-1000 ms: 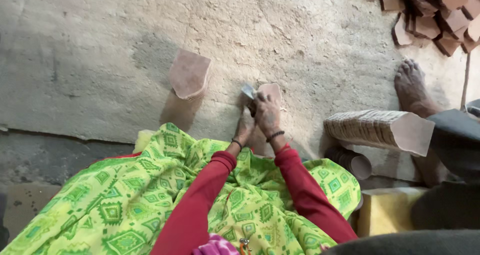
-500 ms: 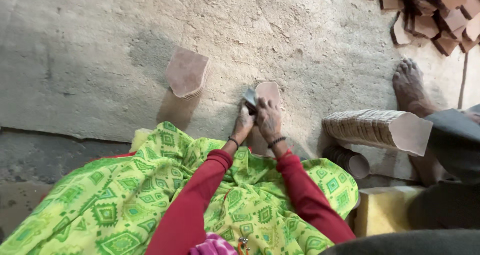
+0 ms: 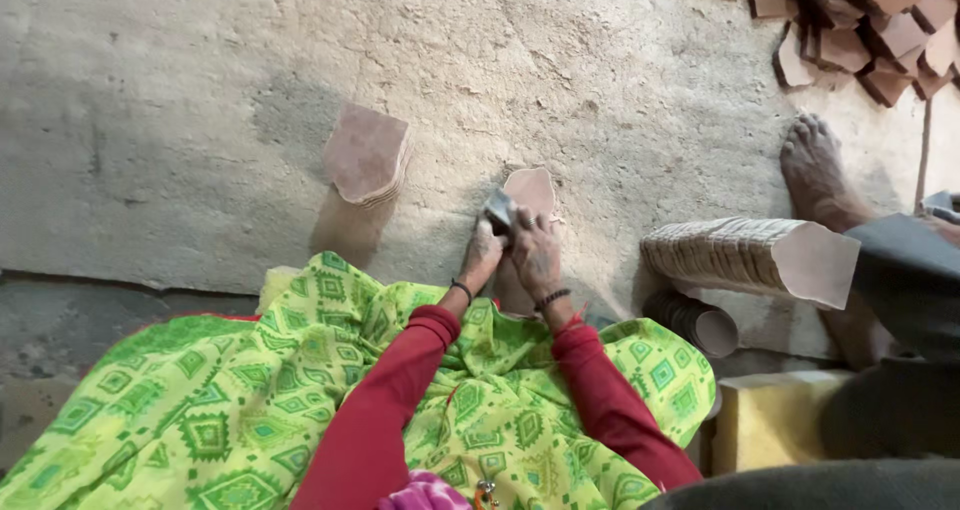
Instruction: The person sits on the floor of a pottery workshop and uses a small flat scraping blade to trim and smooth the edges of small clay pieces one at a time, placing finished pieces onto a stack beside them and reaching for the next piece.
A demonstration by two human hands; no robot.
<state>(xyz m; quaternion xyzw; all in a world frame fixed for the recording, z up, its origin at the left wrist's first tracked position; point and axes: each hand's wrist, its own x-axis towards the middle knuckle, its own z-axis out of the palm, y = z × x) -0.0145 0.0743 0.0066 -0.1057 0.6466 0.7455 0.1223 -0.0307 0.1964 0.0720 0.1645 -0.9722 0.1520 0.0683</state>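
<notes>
- Surface: rough, pale concrete floor [image 3: 620, 80], cracked and stained, with a darker patch near the upper left. A raised edge runs along the lower left, with darker ground below it.
- The person sits on the floor, a bright green patterned cloth [image 3: 300, 410] over the lap, and red sleeves on both arms.
- Left hand [image 3: 483, 255]: fingers clenched around a small grey tool [image 3: 498, 210], with the fingertips pressed down on the flat brown piece.
- Right hand [image 3: 536, 255]: fingers curled and pressing on the same flat brown piece [image 3: 532, 190], just beside the left hand. It is unclear whether it grips the piece or only holds it down.
- The flat brown piece lies on the floor right in front of the person's knees, with its rounded end pointing away. The lower part is hidden under the hands.
- Small stack of brown sheets [image 3: 366, 156] on the floor up and to the left, well apart from the hands.
- Long stack of thin brown sheets [image 3: 740, 255] lying on its side to the right, with a rolled bundle [image 3: 695, 320] just below it.
- Yellow block [image 3: 765, 420] at the lower right, beside the cloth.
- Loose heap of brown pieces [image 3: 850, 30] in the top right corner.
- Another person's bare foot [image 3: 815, 170] stands on the floor at right, near the long stack.
</notes>
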